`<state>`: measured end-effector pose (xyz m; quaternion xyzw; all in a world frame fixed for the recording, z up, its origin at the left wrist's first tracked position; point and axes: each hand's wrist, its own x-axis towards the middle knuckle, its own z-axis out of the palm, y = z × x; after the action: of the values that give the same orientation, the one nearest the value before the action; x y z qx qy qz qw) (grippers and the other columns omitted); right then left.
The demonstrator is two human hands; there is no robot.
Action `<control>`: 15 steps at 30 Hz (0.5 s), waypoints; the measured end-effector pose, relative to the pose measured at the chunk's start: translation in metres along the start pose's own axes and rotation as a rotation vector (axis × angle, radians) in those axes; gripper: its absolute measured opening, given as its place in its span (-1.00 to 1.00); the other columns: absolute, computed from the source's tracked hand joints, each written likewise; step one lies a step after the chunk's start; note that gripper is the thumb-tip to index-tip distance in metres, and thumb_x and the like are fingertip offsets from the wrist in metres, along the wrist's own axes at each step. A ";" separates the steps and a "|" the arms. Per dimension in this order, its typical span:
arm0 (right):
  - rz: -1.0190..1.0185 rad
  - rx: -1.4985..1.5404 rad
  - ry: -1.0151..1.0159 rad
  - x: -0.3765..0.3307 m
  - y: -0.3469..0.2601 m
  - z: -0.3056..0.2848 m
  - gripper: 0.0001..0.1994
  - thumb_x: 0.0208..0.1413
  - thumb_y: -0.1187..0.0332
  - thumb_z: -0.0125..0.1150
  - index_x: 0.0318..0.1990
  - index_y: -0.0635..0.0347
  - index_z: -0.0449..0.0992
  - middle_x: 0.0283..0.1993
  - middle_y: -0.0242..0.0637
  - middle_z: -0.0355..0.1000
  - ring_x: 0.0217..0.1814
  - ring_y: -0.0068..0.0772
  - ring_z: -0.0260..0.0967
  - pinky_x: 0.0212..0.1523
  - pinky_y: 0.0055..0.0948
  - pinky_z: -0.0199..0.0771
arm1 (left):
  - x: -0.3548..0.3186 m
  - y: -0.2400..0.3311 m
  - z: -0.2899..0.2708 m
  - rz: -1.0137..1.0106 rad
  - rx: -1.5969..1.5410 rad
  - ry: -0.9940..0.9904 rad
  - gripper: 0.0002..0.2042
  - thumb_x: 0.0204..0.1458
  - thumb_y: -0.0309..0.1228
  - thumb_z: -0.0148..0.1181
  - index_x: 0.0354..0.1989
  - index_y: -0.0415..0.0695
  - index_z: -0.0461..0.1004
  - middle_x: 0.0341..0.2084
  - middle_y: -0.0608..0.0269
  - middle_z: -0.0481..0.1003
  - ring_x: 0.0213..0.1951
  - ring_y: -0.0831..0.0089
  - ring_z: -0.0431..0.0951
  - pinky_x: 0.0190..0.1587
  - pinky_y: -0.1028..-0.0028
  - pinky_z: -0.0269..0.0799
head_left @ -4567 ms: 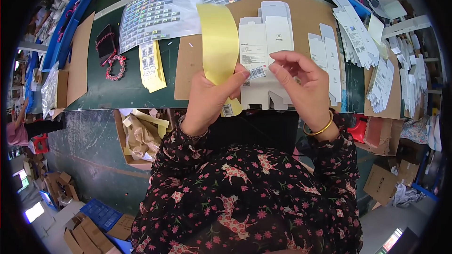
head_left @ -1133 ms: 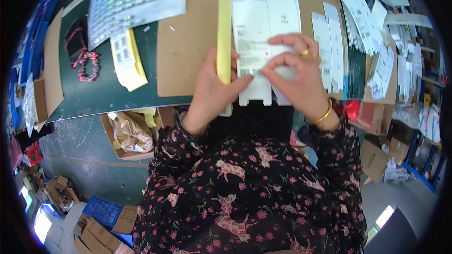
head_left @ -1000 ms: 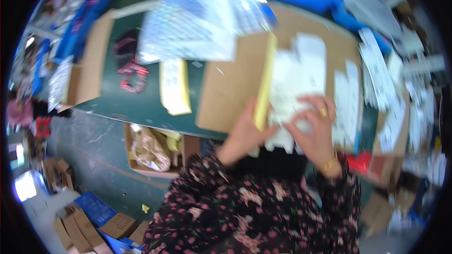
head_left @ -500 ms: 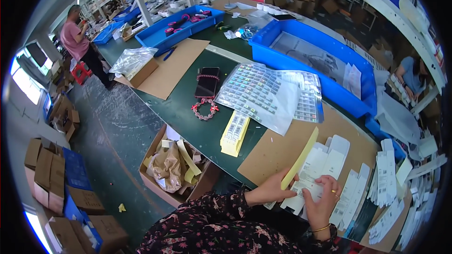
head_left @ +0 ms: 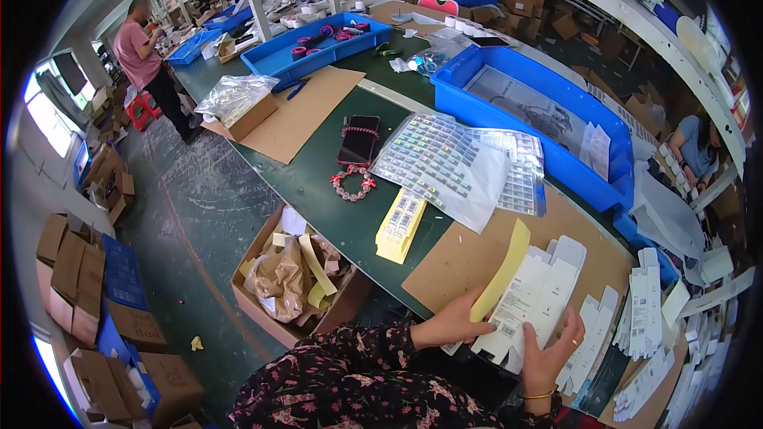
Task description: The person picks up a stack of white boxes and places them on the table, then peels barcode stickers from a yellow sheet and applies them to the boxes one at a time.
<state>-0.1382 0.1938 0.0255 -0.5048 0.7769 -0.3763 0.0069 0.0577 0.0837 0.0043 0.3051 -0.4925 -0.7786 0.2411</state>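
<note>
My left hand (head_left: 451, 322) is closed on a curved yellow label strip (head_left: 509, 264), held at its lower end beside the white flat cartons. Several unfolded white cartons (head_left: 547, 280) lie overlapping before me, with small print on the faces. My right hand (head_left: 548, 359), with a ring and a bracelet, is at their near right side. Its thumb rests at the top carton's edge and its fingers are spread apart. A stack of yellow label strips (head_left: 400, 226) lies farther left. Part of the left fingers is hidden behind the strip.
Clear sheets of small stickers (head_left: 445, 163) lie beyond the yellow stack. A phone (head_left: 359, 141) and a bead bracelet (head_left: 352, 183) sit to their left. More flat cartons (head_left: 588, 334) lie at right, a blue tray (head_left: 540, 151) stands behind, and a scrap box (head_left: 258, 314) is below the table edge.
My right hand has slid from the carton's face toward its right edge, and its fingers have spread. The left hand keeps hold of the yellow label strip. The whole view has shifted slightly.
</note>
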 end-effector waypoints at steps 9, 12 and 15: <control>0.011 0.106 -0.057 -0.012 0.020 -0.008 -0.40 0.18 0.47 0.39 0.38 0.36 0.38 0.33 -0.08 0.19 0.31 -0.21 0.26 0.23 -0.36 0.37 | 0.000 -0.005 -0.002 0.034 0.122 -0.024 -0.31 0.18 -0.46 0.33 0.49 -0.13 0.19 -0.29 0.43 0.34 -0.55 0.65 0.40 -0.50 0.59 0.39; 0.101 0.124 -0.086 -0.012 0.012 -0.015 -0.39 0.22 0.46 0.35 0.42 0.33 0.35 0.19 -0.18 0.32 0.15 -0.37 0.35 0.11 -0.43 0.41 | -0.001 -0.004 0.000 0.034 0.139 -0.019 -0.30 0.19 -0.46 0.32 0.51 -0.13 0.18 -0.29 0.43 0.32 -0.56 0.66 0.40 -0.50 0.60 0.38; 0.200 0.299 -0.104 -0.012 -0.001 -0.019 -0.40 0.25 0.49 0.30 0.44 0.34 0.32 0.07 -0.26 0.41 0.02 -0.51 0.39 -0.01 -0.52 0.42 | -0.001 -0.003 0.001 0.028 0.151 -0.018 -0.30 0.20 -0.47 0.31 0.52 -0.13 0.17 -0.29 0.44 0.31 -0.56 0.67 0.39 -0.50 0.60 0.38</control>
<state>-0.1396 0.2141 0.0355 -0.4372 0.7572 -0.4583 0.1595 0.0576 0.0867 0.0024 0.3086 -0.5563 -0.7383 0.2240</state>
